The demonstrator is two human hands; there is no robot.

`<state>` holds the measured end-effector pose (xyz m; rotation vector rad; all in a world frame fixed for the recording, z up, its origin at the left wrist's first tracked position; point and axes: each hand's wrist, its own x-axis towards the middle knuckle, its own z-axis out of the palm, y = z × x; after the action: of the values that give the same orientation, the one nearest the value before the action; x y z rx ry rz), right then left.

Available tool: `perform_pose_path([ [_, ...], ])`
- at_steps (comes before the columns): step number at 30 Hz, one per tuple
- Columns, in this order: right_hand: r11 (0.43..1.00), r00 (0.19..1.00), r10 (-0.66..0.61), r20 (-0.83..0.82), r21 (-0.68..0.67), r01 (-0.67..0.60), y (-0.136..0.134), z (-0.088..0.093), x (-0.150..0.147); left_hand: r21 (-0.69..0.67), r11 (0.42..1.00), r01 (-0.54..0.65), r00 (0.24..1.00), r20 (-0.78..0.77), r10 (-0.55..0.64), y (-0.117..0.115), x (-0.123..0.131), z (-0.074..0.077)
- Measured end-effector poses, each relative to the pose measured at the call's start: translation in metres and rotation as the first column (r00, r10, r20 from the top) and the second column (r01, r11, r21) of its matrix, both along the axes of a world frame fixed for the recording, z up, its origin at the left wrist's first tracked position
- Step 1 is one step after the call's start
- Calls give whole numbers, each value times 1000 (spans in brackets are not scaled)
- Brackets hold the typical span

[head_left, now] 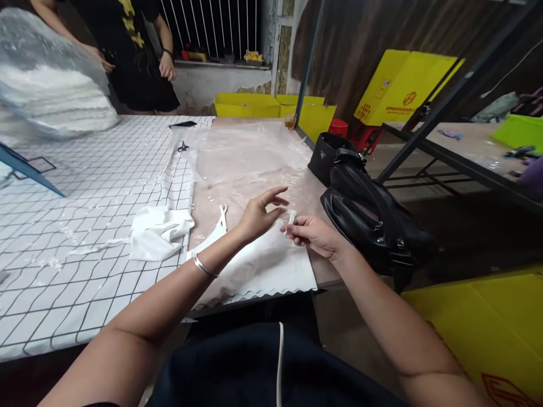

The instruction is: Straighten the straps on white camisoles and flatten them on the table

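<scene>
My right hand (313, 233) is closed around a small white strip (292, 216), its thumb and fingers pinching it; I cannot make out its exact kind. Just to the left, my left hand (263, 215) hovers with its fingers apart and holds nothing that I can see. Beneath both hands, a white cloth piece with a wavy edge (267, 271) lies at the table's front edge. A narrow white strap with a loop (223, 217) extends from the cloth's left side. Further left rests a crumpled white cloth (159, 232).
Black leather bags (369, 209) line the table's right edge. Small dark scissors (182, 147) and a black phone-like object (183, 124) lie farther back. A clear bag of white stacked goods (55, 96) stands back left, near a standing person (127, 56). Yellow boxes (246, 105) sit behind.
</scene>
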<state>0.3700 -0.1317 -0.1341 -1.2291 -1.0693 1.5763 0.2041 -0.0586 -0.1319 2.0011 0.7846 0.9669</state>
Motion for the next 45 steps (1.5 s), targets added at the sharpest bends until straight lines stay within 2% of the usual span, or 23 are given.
perform_pose_path([
  [1, 999, 1000, -27, -9, -28, 27, 2, -2, 3, 38, 997, -74, 989, -126, 78, -3, -4, -5],
  [3, 993, 995, -96, -28, -75, 93, 5, -6, 10, 97, 987, -125, 894, -420, 154, -13, -13, -16],
  [5, 983, 988, -150, -27, -108, 146, 9, -10, 15, 92, 992, -81, 763, -635, 121, -23, -19, -27],
  [7, 977, 983, -184, -12, -113, 181, 12, -14, 18, 49, 998, -45, 697, -714, 66, -32, -21, -34],
  [10, 973, 976, -216, 35, -73, 218, 14, -17, 18, -27, 999, -37, 690, -724, 6, -35, -18, -38],
  [13, 976, 971, -209, 116, -40, 214, 12, -19, 15, -104, 994, -42, 716, -696, -43, -32, -15, -38],
  [15, 987, 971, -162, 177, 10, 162, 11, -22, 14, -153, 987, -51, 749, -660, -64, -31, -13, -40],
  [18, 985, 950, -107, 293, 164, 60, 10, -30, 10, -226, 971, -79, 791, -607, -76, -31, -15, -41],
  [24, 912, 874, -90, 478, 392, -120, 14, -37, 1, -301, 943, -139, 833, -550, -53, -33, -23, -39],
  [31, 878, 759, 44, 650, 337, -340, 13, -27, -3, -282, 947, -152, 849, -527, -21, -33, -25, -41],
  [38, 863, 721, 32, 693, 345, -370, 11, -27, -7, -258, 954, -151, 858, -514, -4, -35, -24, -45],
  [42, 877, 778, 0, 628, 374, -301, 14, -32, -14, -224, 966, -127, 855, -519, -7, -32, -20, -50],
  [45, 936, 863, 16, 504, 297, -191, 15, -35, -18, -163, 981, -108, 827, -562, -3, -34, -20, -50],
])
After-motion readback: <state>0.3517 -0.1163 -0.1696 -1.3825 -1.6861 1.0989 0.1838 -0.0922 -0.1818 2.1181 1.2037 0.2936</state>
